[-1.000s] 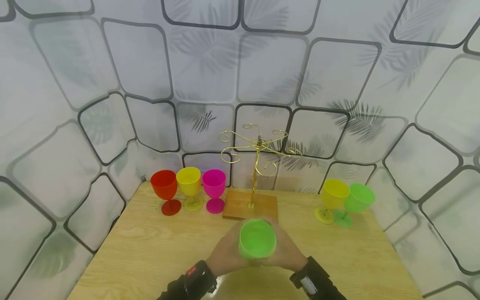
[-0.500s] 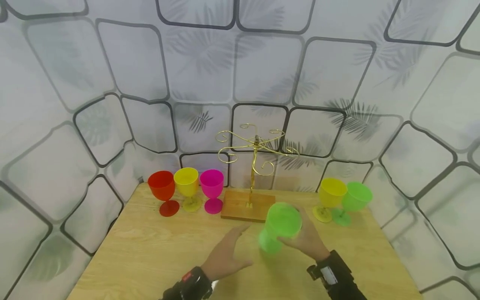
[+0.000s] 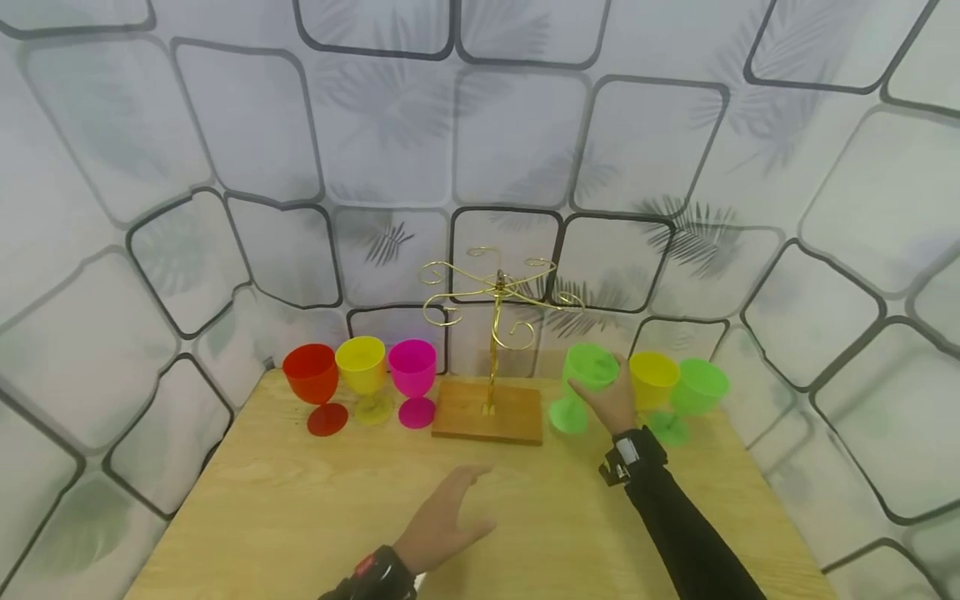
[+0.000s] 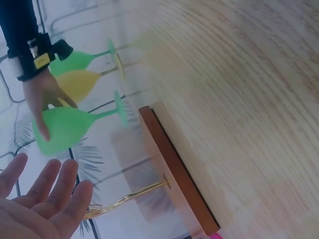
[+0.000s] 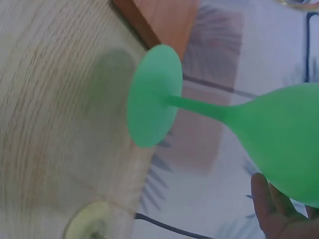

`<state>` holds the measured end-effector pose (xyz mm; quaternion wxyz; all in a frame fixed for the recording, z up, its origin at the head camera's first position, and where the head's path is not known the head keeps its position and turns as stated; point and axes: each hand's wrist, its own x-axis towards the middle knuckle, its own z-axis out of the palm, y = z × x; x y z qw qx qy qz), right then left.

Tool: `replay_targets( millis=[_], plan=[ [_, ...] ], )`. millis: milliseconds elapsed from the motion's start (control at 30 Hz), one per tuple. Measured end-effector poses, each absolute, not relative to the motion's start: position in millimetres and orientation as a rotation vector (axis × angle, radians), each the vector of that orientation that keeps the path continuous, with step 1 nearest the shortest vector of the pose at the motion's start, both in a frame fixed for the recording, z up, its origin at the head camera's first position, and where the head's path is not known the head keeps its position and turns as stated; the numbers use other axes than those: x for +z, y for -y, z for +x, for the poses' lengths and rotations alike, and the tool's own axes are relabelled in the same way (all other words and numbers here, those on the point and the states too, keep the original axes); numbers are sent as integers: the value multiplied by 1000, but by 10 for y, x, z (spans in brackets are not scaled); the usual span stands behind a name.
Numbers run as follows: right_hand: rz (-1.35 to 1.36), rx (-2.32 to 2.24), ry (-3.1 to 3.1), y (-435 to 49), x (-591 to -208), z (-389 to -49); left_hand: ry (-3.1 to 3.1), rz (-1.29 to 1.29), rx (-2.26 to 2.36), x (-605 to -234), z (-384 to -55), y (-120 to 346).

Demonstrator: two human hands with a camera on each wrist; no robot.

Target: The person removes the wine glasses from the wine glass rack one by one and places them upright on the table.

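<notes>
My right hand (image 3: 617, 405) grips a green goblet (image 3: 579, 382) by its bowl, thumb on one side and fingers on the other. The goblet is at the back of the table, just right of the gold rack's wooden base (image 3: 487, 413). In the right wrist view its round foot (image 5: 153, 97) is close over the tabletop near that base. My left hand (image 3: 442, 521) hovers over the front middle of the table, fingers extended and thumb apart, holding nothing. The left wrist view shows its fingers (image 4: 60, 181) spread.
A gold rack (image 3: 495, 312) with curled arms rises from its base. Left of it stand a red goblet (image 3: 312, 375), a yellow goblet (image 3: 362, 367) and a magenta goblet (image 3: 412, 368). Beyond my right hand are another yellow goblet (image 3: 654, 379) and another green goblet (image 3: 701, 387).
Both hands were around the green goblet at the front middle. The left hand let go and stayed near the front, while the right carried the goblet back and rightward, beside the rack's base.
</notes>
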<state>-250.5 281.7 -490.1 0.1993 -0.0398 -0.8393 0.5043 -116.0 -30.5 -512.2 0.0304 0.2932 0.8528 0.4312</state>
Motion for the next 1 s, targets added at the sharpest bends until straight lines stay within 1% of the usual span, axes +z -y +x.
replay_targets(
  millis=[167,500,800,1000],
  plan=[
    [-200,1448,2297,-2811,-5048,-2654,-2637,918,1326,-5176,-1118,335],
    [-287,1411,2320,-2892,-5289,-2723,-2629,914,1290,-5193,-1056,351],
    [-293,1401,2314,-2893,-5250,-2760,-2595,881,1283,-5195,-1059,360],
    [-273,1455,2279,-2902,-5253,-2806,-2614,925,1301,-5228,-1078,339]
  ],
)
